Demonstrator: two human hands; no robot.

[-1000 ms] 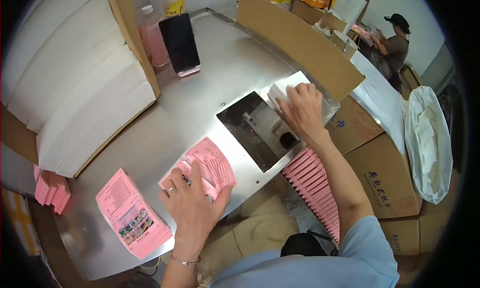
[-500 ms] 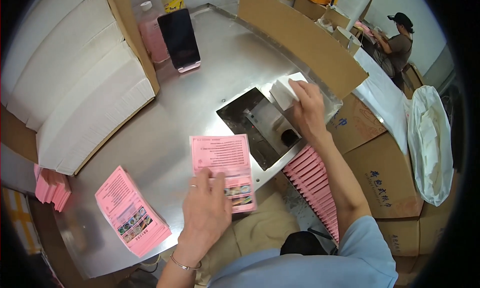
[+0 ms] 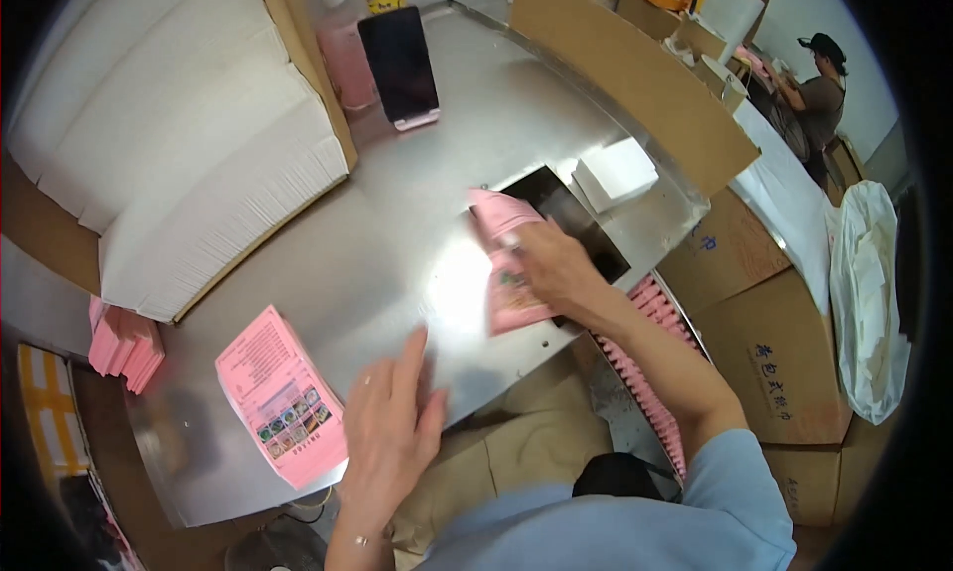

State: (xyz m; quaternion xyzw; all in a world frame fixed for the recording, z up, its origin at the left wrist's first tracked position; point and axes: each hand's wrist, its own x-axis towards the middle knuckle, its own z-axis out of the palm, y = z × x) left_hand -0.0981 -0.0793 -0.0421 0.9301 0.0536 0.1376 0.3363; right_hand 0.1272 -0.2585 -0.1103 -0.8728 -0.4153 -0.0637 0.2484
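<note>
My right hand (image 3: pixel 561 273) is closed on a pink printed paper sheet (image 3: pixel 521 308), which bends and blurs over the left side of a dark rectangular opening in the metal tabletop. A small white spot shows at its fingers; I cannot tell what it is. My left hand (image 3: pixel 392 422) hovers at the table's front edge, fingers apart and holding nothing. To its left lies a stack of similar pink printed sheets (image 3: pixel 283 397). Beyond the opening (image 3: pixel 556 199), a block of white folded tissues (image 3: pixel 615 174) rests on the metal.
A cardboard box of white paper (image 3: pixel 228 194) stands at left on the metal table (image 3: pixel 397 233). Behind are a phone on a stand (image 3: pixel 399 70) and a pink bottle (image 3: pixel 347 55). A cardboard strip (image 3: pixel 635 74) edges the right; pink packets (image 3: pixel 660 372) fill a container below.
My right hand has left the white tissues and moved left onto the pink sheet, which is now bent and shifted toward the opening. My left hand has come off the sheet, moving slightly left.
</note>
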